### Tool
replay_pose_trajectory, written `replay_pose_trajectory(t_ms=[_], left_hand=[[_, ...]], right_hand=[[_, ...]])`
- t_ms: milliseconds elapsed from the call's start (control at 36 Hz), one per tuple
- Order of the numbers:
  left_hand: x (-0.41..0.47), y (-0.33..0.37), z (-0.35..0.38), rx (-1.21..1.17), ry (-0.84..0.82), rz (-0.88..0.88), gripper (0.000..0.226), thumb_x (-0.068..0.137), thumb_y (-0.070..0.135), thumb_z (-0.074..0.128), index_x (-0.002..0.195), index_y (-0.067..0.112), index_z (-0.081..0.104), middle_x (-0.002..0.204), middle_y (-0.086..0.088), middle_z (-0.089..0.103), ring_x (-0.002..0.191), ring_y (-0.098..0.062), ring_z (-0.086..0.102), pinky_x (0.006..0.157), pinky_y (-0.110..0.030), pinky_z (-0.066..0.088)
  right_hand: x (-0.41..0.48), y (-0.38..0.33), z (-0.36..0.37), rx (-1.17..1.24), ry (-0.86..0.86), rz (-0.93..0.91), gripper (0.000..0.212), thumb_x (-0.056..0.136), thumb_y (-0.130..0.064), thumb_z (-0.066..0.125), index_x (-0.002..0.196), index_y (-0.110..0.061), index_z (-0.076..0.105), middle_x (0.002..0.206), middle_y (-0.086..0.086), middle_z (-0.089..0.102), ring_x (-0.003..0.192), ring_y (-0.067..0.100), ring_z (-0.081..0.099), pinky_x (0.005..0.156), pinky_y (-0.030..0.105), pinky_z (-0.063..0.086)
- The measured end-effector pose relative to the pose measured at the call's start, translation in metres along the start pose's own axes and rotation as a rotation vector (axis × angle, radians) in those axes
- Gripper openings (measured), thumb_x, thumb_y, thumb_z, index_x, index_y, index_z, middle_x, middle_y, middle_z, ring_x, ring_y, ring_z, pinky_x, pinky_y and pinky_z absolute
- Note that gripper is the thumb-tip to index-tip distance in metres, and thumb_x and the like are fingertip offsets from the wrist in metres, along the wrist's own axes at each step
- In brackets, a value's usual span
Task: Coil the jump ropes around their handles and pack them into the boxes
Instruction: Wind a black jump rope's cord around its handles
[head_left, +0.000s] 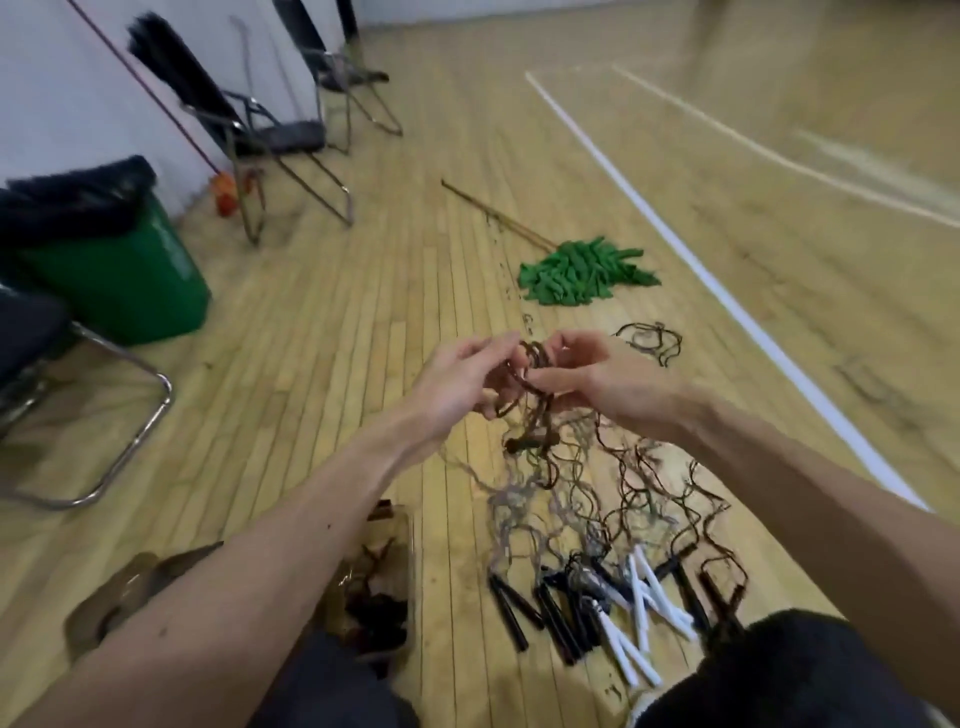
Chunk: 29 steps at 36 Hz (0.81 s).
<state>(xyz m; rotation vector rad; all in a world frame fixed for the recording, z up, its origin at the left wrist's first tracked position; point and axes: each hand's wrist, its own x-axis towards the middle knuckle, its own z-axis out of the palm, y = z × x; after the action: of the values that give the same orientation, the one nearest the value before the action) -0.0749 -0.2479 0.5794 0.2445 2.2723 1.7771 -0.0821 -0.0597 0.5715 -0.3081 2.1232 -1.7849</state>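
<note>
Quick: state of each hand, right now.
Left hand: closed, fingers curled round the brown jump rope.
Right hand: closed, pinching the same rope between thumb and fingers.

Handles (597, 618): on the floor (363, 312), foreground right
Box (382, 577): just left of handles
Mop (582, 270): beyond the ropes (602, 483)
Bin (130, 280): far left, chair (249, 124) behind it

Tangled jump ropes (587, 488) lie heaped, black and white handles (553, 618) bunched.
</note>
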Motion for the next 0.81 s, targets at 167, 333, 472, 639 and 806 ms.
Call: replay_pose_trajectory(t_ms=[167, 333, 472, 639, 806], left_hand=[[-0.039, 0.061, 0.012, 0.158, -0.045, 0.181, 0.085, 0.063, 0.083, 0.062, 0.131, 0.038, 0.038, 0.132, 0.012, 0.055, 0.114, 0.009, 0.052, 0.096, -0.018, 0.044], [-0.051, 0.088, 0.035, 0.253, 0.068, 0.34, 0.071, 0.084, 0.028, 0.08, 0.134, 0.041, 0.032, 0.11, 0.031, 0.051, 0.097, 0.024, 0.053, 0.083, 0.001, 0.036], [-0.052, 0.122, 0.017, 0.284, 0.163, 0.298, 0.01, 0.099, 0.035, 0.059, 0.108, 0.033, 0.059, 0.106, 0.012, 0.063, 0.102, 0.005, 0.055, 0.087, -0.017, 0.04], [-0.074, 0.161, -0.004, 0.171, 0.239, 0.321, 0.031, 0.108, 0.032, 0.039, 0.095, 0.014, 0.061, 0.089, 0.001, 0.069, 0.088, -0.007, 0.065, 0.084, -0.023, 0.044], [-0.098, 0.203, -0.022, -0.142, 0.099, 0.164, 0.025, 0.105, 0.026, 0.043, 0.082, 0.015, 0.048, 0.058, 0.002, 0.042, 0.046, -0.012, 0.04, 0.045, -0.029, 0.039]], right_hand=[[-0.037, -0.104, -0.015, 0.132, 0.109, -0.163, 0.023, 0.079, -0.014, 0.076, 0.08, -0.015, 0.054, 0.073, -0.001, 0.063, 0.071, 0.012, 0.063, 0.063, 0.026, 0.054], [-0.069, -0.177, -0.021, 0.144, 0.093, -0.212, 0.016, 0.077, -0.023, 0.072, 0.079, -0.016, 0.058, 0.072, -0.001, 0.062, 0.066, 0.01, 0.058, 0.059, 0.022, 0.048], [-0.085, -0.215, -0.025, 0.159, 0.12, -0.213, 0.014, 0.099, -0.018, 0.057, 0.086, -0.017, 0.061, 0.068, -0.001, 0.06, 0.066, 0.014, 0.055, 0.05, 0.021, 0.038], [-0.095, -0.232, -0.034, 0.145, 0.19, -0.214, 0.015, 0.104, -0.023, 0.054, 0.095, -0.015, 0.063, 0.08, 0.0, 0.064, 0.074, 0.014, 0.058, 0.064, 0.028, 0.044], [-0.094, -0.201, -0.014, -0.041, 0.332, 0.018, 0.052, 0.101, -0.05, 0.051, 0.13, -0.007, 0.055, 0.119, 0.008, 0.062, 0.102, 0.025, 0.063, 0.086, 0.037, 0.054]])
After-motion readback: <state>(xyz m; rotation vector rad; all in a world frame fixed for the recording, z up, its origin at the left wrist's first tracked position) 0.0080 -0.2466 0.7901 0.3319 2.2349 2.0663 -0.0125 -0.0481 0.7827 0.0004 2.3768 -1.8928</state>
